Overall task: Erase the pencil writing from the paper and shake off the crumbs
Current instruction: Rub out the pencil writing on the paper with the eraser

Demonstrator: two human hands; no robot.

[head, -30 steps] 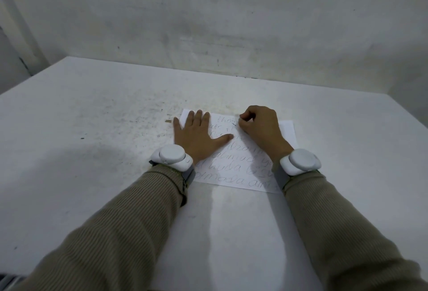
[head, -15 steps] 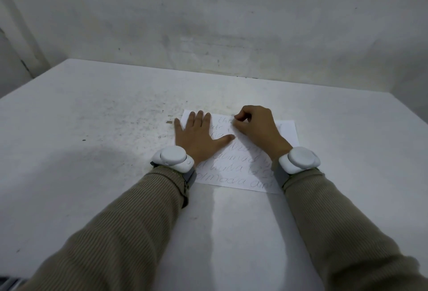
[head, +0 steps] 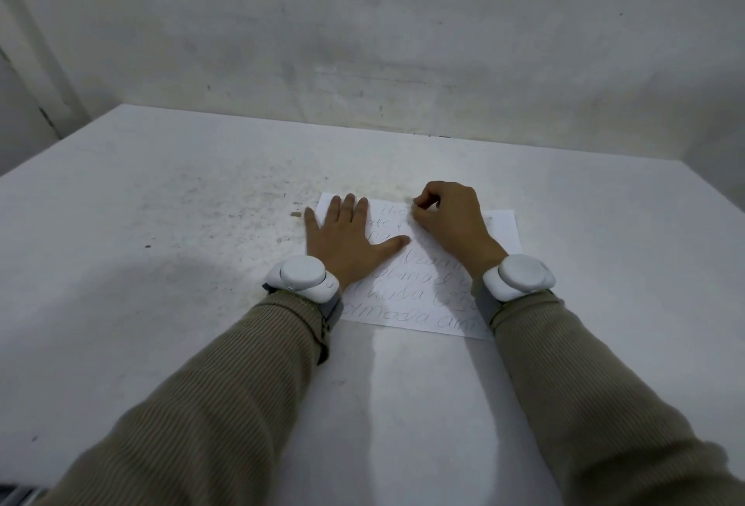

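A grey, stained wall [head: 363, 21] is being shown beyond the paper, and the white worktop [head: 161, 223] is being spread out beneath the paper on every side. Two ribbed beige sleeves [head: 225, 384] are being stretched toward the paper from the near edge. The paper [head: 504, 231] itself is being kept flat on the worktop, near its middle. The left hand [head: 346, 247] is being pressed down on the paper's left part, palm down, with fingers spread and the thumb angled across the sheet. The right hand [head: 451, 223] is being held over the paper's far edge with fingers curled and thumb and fingertips pinched together; whether anything is being held between them cannot be told. White rounded wrist units [head: 302, 277] are being worn over the paper's near corners. Pencil writing [head: 419, 296] is being left visible between the wrists. Dark specks [head: 250, 199] are being scattered left of the paper.
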